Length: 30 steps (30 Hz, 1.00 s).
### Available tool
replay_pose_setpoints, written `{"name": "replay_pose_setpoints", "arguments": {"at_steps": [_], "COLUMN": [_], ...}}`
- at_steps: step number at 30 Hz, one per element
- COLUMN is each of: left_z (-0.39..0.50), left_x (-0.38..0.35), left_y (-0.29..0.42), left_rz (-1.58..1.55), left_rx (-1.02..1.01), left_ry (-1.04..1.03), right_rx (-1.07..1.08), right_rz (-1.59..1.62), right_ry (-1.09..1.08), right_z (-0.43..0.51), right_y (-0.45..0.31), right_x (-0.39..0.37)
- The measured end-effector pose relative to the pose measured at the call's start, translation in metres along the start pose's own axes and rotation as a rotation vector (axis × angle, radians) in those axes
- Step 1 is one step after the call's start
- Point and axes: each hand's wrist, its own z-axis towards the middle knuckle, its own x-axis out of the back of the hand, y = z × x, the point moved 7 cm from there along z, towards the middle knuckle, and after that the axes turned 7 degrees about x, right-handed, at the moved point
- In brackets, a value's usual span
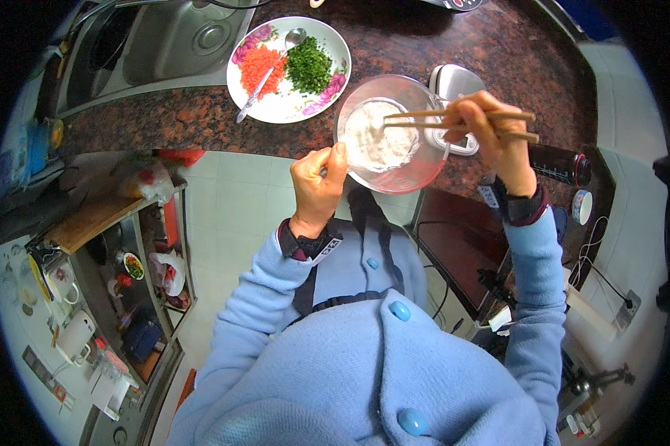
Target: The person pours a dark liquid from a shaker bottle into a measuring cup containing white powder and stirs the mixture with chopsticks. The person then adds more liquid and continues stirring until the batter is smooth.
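A clear bowl [402, 177] is tilted at the front edge of the counter, with white flour-like dough [377, 139] inside. My left hand [319, 181] grips its near left rim between thumb and fingers. In my right hand [488, 131] is a pair of wooden chopsticks [424, 120], their tips down in the white mixture. Beyond the bowl, partly behind my right hand, stands a white kitchen scale [460, 83]. To the left is a flowered plate [279, 114] bearing chopped orange bits [259, 64], chopped greens [308, 67] and a metal spoon [273, 69].
A steel sink [173, 50] is set into the granite counter [162, 117] at the far left. A dark bottle [558, 167] and a small patterned cup [581, 207] stand on the right. Shelves [140, 240] hold items at the left, and a dark red tabletop [460, 240] lies below the counter.
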Motion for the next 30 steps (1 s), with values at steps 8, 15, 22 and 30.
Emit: {"name": "replay_pose_setpoints", "arguments": {"at_steps": [8, 15, 22, 30], "left_z": [0.002, 0.000, 0.000, -0.001], "left_x": [0.000, -0.002, -0.001, -0.002], "left_y": [0.002, 0.003, 0.003, 0.002], "left_rz": [-0.027, -0.017, -0.003, -0.003], "left_rx": [-0.016, 0.061, 0.059, 0.050], "left_ry": [0.020, -0.036, -0.049, -0.044], "right_rx": [0.090, 0.170, 0.379, 0.248], "right_rz": [0.087, -0.092, -0.190, 0.021], "right_ry": [0.024, -0.062, -0.301, -0.154], "right_z": [0.014, -0.003, 0.011, 0.009], "right_y": [-0.018, -0.026, -0.052, -0.049], "right_x": [-0.012, -0.003, -0.048, -0.036]}}
